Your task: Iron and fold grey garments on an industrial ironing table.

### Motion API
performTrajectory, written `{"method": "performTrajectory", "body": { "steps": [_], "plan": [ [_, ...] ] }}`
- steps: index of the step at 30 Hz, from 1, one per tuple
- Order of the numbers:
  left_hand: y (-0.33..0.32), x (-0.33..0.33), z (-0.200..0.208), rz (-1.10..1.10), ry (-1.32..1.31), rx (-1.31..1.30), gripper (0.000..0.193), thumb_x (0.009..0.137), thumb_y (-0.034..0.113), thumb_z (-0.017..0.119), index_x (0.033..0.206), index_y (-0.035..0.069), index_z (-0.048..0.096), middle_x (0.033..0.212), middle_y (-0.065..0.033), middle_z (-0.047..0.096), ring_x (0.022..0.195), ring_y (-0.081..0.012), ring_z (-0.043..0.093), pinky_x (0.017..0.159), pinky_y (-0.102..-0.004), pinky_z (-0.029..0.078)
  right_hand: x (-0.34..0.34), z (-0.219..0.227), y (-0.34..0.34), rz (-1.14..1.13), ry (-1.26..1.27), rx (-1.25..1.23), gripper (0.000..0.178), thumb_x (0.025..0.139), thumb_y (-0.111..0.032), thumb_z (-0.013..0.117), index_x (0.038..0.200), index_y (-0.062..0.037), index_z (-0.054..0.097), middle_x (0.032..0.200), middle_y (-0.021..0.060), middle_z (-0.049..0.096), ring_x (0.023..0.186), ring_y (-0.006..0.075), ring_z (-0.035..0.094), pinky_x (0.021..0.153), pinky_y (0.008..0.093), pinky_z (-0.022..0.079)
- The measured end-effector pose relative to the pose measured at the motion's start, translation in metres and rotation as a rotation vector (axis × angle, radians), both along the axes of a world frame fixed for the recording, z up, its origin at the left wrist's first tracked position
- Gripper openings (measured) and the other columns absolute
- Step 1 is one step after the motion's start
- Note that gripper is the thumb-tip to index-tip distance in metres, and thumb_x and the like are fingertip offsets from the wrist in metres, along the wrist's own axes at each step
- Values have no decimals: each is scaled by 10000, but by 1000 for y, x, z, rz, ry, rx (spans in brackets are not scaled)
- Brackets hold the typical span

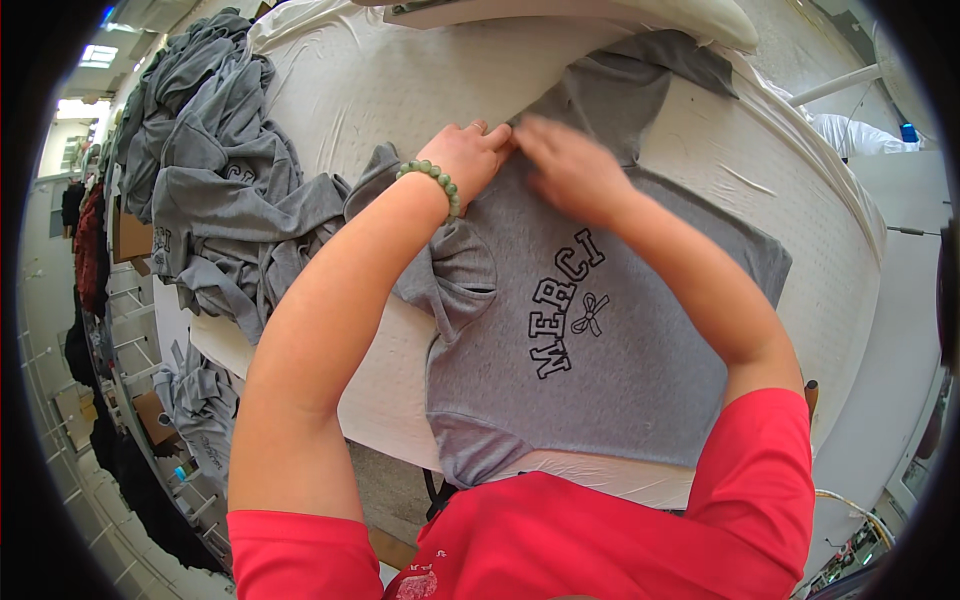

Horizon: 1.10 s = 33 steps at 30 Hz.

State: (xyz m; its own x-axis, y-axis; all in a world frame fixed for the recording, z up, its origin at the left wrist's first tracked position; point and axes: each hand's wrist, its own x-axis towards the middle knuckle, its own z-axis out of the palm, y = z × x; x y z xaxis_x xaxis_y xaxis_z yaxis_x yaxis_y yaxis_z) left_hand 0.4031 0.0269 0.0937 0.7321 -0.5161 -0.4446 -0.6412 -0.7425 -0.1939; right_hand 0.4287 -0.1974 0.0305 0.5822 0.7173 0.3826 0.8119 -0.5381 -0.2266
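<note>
A grey sweatshirt [640, 370] lies spread over the padded white surface in front of me, with dark outlined lettering and a small bow on its chest. At its upper edge, near the shoulder and sleeve, my left hand [465, 165] has its fingers bent and closed on the fabric; a green bead bracelet [432, 180] circles that wrist. Close beside it, my right hand [572, 172] is over the cloth, its fingers smeared by motion, so their grip is unclear. One sleeve [610, 100] stretches away toward the far right; folds gather round the neck opening [470, 265].
A heap of grey sweatshirts [215, 190] rests at the left of the padded table [810, 260]. More grey clothing [200, 405] hangs lower left. A pale, long machine part [580, 10] overhangs the far edge. Racks with dark garments stand at far left.
</note>
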Motion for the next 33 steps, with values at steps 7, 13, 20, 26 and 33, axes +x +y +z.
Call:
{"method": "performTrajectory", "body": {
  "steps": [7,13,20,26,33],
  "plan": [
    [14,0,-7,16,-56,-90,1237,578,195,1005,1646,52,397,1575,-56,499,1403,-285,549,1075,-397,546,26,3,-75,-555,-85,-62,567,1008,-388,689,1442,-31,610,1541,192,575,1454,380,500,1221,501,392],
    [8,5,0,74,-17,-118,1284,544,178,1019,1657,74,387,1615,-58,460,1454,-292,503,1104,-412,519,-59,2,-47,-40,163,17,606,1005,-372,692,1487,-22,575,1613,181,511,1514,354,457,1278,504,342],
    [3,1,5,123,9,-68,1327,541,216,1019,1678,108,345,1666,-71,416,1482,-298,479,1135,-436,502,-52,-19,30,-233,179,15,718,1010,-413,667,1519,69,513,1656,231,444,1567,362,379,1311,479,275],
    [6,1,5,160,21,-106,1329,527,191,1021,1675,121,355,1657,-73,423,1482,-300,477,1139,-432,503,-64,-14,9,-147,131,-40,718,998,-410,673,1529,45,511,1658,222,445,1558,376,392,1304,498,284],
    [12,1,3,171,42,-109,1328,535,192,1017,1679,124,348,1667,-71,414,1493,-303,468,1135,-423,507,-182,34,-235,-728,15,-242,645,922,-184,772,1510,-22,563,1631,234,480,1553,426,394,1288,529,298]
  ]
}}
